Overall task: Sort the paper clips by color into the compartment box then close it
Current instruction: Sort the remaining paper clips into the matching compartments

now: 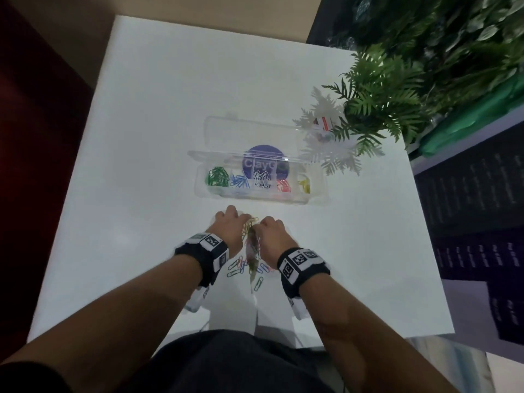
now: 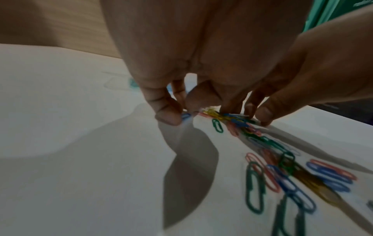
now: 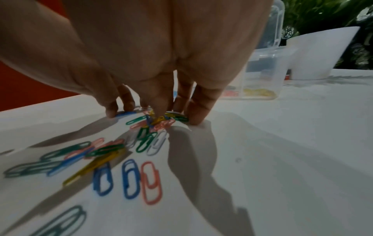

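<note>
The clear compartment box (image 1: 259,191) lies open mid-table, its lid (image 1: 249,131) laid back. Its compartments hold, from left to right, green (image 1: 218,177), blue (image 1: 239,181), white (image 1: 261,177), red (image 1: 283,185) and yellow (image 1: 304,185) clips. Mixed loose clips (image 1: 249,265) lie between my wrists. My left hand (image 1: 231,225) pinches a blue clip (image 2: 185,115) between fingertips just above the table. My right hand (image 1: 270,231) stands arched, its fingertips (image 3: 158,110) pressing on a tangle of clips (image 3: 161,120). A blue clip (image 3: 123,113) lies under its thumb tip.
A potted fern (image 1: 377,97) in a white pot (image 3: 321,52) stands right of the box at the table's far right. The white table (image 1: 141,137) ends at an edge close to my body. Dark panels lie to the right.
</note>
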